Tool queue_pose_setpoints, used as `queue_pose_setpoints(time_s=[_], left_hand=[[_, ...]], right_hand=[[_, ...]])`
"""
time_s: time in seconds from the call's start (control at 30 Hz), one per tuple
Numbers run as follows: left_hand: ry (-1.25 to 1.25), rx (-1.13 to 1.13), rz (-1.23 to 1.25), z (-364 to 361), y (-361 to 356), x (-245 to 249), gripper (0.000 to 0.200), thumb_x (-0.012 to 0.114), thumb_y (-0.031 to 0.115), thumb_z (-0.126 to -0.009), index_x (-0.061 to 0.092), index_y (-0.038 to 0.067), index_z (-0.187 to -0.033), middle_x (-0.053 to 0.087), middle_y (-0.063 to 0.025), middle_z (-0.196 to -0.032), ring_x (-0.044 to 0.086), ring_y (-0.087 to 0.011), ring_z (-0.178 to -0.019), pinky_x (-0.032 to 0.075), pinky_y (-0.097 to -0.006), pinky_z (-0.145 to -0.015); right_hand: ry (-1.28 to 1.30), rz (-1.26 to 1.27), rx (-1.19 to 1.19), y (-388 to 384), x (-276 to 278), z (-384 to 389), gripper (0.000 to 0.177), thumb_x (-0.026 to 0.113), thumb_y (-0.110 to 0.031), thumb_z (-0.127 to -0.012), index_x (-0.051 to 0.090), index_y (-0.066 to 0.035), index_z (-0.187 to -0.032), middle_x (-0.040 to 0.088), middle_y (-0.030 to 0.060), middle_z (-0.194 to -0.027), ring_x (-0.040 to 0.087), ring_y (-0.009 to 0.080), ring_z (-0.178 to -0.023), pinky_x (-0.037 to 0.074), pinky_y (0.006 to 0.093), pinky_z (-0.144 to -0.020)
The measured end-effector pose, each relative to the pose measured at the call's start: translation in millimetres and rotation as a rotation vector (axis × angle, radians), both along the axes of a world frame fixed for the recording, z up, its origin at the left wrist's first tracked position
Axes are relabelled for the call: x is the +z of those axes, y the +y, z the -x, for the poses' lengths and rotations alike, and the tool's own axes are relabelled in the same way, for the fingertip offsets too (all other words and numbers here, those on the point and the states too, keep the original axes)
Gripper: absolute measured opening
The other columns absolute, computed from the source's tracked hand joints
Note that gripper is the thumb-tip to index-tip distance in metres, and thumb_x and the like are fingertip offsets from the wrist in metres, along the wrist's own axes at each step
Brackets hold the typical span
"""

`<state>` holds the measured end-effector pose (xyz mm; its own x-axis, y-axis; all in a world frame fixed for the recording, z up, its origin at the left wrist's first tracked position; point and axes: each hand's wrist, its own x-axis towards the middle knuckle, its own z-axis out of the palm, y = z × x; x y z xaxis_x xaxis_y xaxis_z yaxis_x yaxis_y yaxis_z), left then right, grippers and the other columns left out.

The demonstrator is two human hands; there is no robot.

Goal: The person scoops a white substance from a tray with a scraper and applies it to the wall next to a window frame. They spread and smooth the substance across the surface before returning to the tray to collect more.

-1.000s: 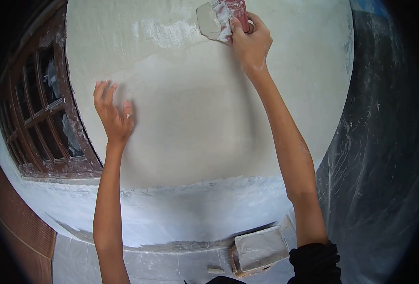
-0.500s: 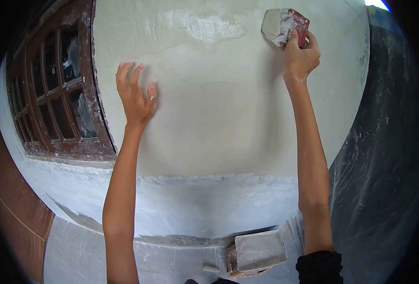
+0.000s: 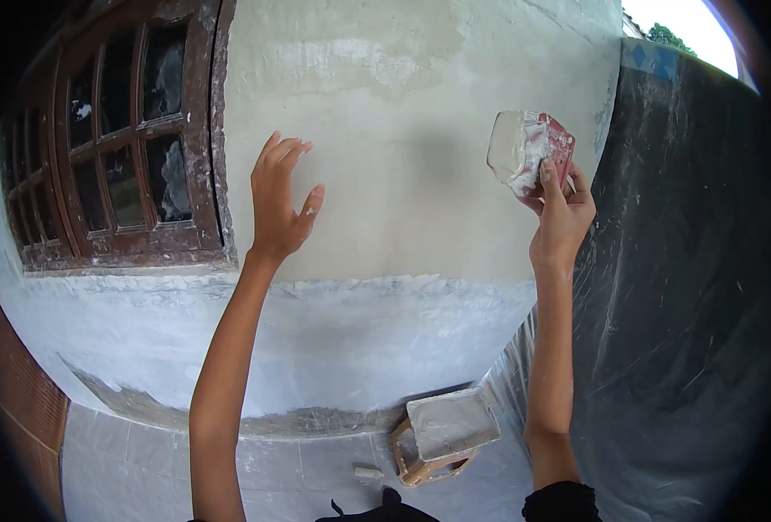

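Observation:
My right hand (image 3: 561, 209) grips a putty scraper (image 3: 559, 150) by its red, smeared part, thumb over the front. A thick load of pale putty (image 3: 509, 152) coats the scraper's left side. It is held up in front of the wall (image 3: 359, 200), which is coated in cream plaster with a whiter patch higher up. My left hand (image 3: 283, 196) is raised before the wall, right of the window, holding nothing. Its fingers are slightly bent, the thumb stands apart, and a white speck marks the thumb.
At left is a brown wooden window (image 3: 133, 130) with splashed panes. Below, a putty-filled tray (image 3: 455, 424) rests on a small wooden stool (image 3: 416, 470), beside a small pale block (image 3: 368, 472) on the tiled floor (image 3: 290, 470). Dark plastic sheeting (image 3: 681, 244) hangs at right.
My right hand has brought the scraper down and away from the upper wall. My left hand has shifted a little right and lower, its fingers turning. The view has moved too, showing more sky.

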<state>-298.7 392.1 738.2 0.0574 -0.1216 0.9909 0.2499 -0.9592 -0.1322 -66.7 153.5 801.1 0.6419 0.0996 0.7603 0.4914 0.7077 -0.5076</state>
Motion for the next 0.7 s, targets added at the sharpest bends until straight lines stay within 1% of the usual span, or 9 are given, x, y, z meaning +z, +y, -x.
queue_pose_setpoints(time_s=[0.07,0.13,0.17,0.23,0.27,0.33,0.47,0.63,0.7], left_hand=[[0.036,-0.055,0.051,10,-19,-17,0.046,0.059,0.027,-0.092,0.051,0.009,-0.133,0.052,-0.0137,-0.135,0.036,-0.0392,-0.139,0.028,-0.0501,-0.111],[0.066,-0.151,0.263,14,-37,-35,0.043,0.058,0.026,-0.093,0.052,0.007,-0.131,0.054,-0.0132,-0.133,0.039,-0.0372,-0.137,0.029,-0.0487,-0.111],[0.072,-0.160,0.270,16,-47,-44,0.043,0.058,0.026,-0.093,0.052,0.007,-0.131,0.054,-0.0132,-0.133,0.039,-0.0372,-0.137,0.029,-0.0487,-0.111],[0.038,-0.287,0.452,18,-69,-62,0.040,0.057,0.024,-0.094,0.052,0.006,-0.130,0.054,-0.0130,-0.132,0.040,-0.0356,-0.137,0.031,-0.0482,-0.110],[0.050,-0.291,0.476,18,-79,-70,0.040,0.057,0.024,-0.094,0.052,0.006,-0.130,0.054,-0.0130,-0.132,0.040,-0.0356,-0.137,0.031,-0.0482,-0.110],[0.039,-0.390,0.650,19,-103,-89,0.037,0.056,0.022,-0.096,0.052,0.005,-0.128,0.055,-0.0134,-0.131,0.044,-0.0325,-0.133,0.033,-0.0470,-0.109],[0.086,-0.399,0.819,16,-149,-121,0.034,0.055,0.023,-0.098,0.053,0.007,-0.128,0.057,-0.0110,-0.129,0.051,-0.0263,-0.125,0.034,-0.0438,-0.108],[0.163,-0.390,0.955,-9,-206,-147,0.036,0.055,0.025,-0.098,0.053,0.009,-0.130,0.057,-0.0085,-0.133,0.050,-0.0255,-0.128,0.035,-0.0452,-0.107],[0.161,-0.359,0.972,-25,-236,-159,0.036,0.056,0.024,-0.097,0.054,0.009,-0.129,0.058,-0.0088,-0.133,0.051,-0.0258,-0.127,0.036,-0.0455,-0.107]], right_hand=[[0.031,0.033,0.002,-26,-20,6,0.025,0.065,-0.010,-0.095,0.059,0.004,-0.115,0.070,0.0078,-0.089,0.066,0.0092,-0.073,0.059,0.0277,-0.062],[0.091,0.076,0.025,-46,-35,20,0.022,0.065,-0.010,-0.095,0.061,0.001,-0.113,0.070,0.0048,-0.090,0.066,0.0082,-0.073,0.059,0.0272,-0.062],[0.097,0.083,0.015,-54,-42,25,0.022,0.065,-0.010,-0.095,0.061,0.001,-0.113,0.070,0.0048,-0.090,0.066,0.0082,-0.073,0.059,0.0272,-0.062],[0.148,0.137,0.033,-72,-55,30,0.020,0.065,-0.010,-0.095,0.062,0.000,-0.112,0.070,0.0048,-0.089,0.066,0.0081,-0.073,0.059,0.0271,-0.061],[0.161,0.147,0.039,-79,-63,28,0.020,0.065,-0.011,-0.095,0.062,0.000,-0.112,0.070,0.0045,-0.090,0.066,0.0083,-0.072,0.059,0.0272,-0.061],[0.182,0.167,0.044,-96,-74,34,0.019,0.065,-0.011,-0.095,0.062,0.000,-0.111,0.070,0.0045,-0.090,0.066,0.0086,-0.072,0.059,0.0272,-0.061],[0.233,0.175,0.080,-129,-101,29,0.017,0.065,-0.010,-0.094,0.064,-0.001,-0.108,0.069,0.0045,-0.091,0.067,0.0100,-0.072,0.059,0.0276,-0.061],[0.350,0.202,0.111,-170,-137,7,0.018,0.065,-0.009,-0.093,0.064,-0.001,-0.108,0.069,0.0058,-0.091,0.067,0.0116,-0.073,0.058,0.0288,-0.063],[0.311,0.210,0.168,-194,-155,-9,0.018,0.064,-0.008,-0.092,0.064,0.000,-0.108,0.069,0.0071,-0.092,0.068,0.0130,-0.076,0.059,0.0297,-0.064]])
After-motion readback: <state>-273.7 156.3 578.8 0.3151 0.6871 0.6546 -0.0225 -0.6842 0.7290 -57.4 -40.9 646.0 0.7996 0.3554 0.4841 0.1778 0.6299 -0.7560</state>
